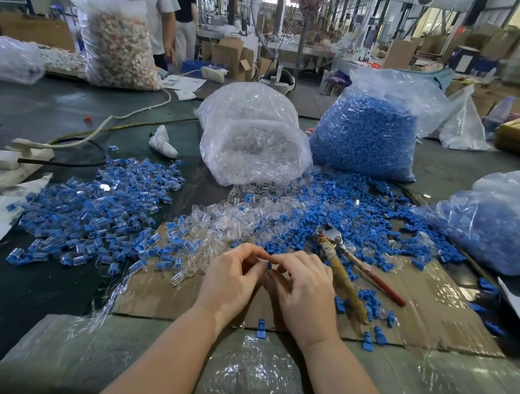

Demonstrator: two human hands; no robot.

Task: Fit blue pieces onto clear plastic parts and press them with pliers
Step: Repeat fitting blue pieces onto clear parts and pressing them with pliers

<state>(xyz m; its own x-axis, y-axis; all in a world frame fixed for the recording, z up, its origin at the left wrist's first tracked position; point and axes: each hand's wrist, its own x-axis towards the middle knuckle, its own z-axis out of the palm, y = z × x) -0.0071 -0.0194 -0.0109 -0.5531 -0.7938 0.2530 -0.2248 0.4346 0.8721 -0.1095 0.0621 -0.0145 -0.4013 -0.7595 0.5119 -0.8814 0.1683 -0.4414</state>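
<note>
Now both hands meet over the cardboard (431, 309), left hand (229, 283) and right hand (302, 290) each pinching at one blue piece (269, 265) between their fingertips, while the pliers (345, 267) lie idle at two o'clock, handles toward five, nearer the right hand.

A small blue piece (269, 265) sits pinched between the fingertips of both hands above the cardboard sheet (450, 307), loose blue pieces (346, 204) and clear plastic parts (235, 216) lie heaped beyond, and the pliers (343, 267) lie flat just right, handles toward the person.
</note>
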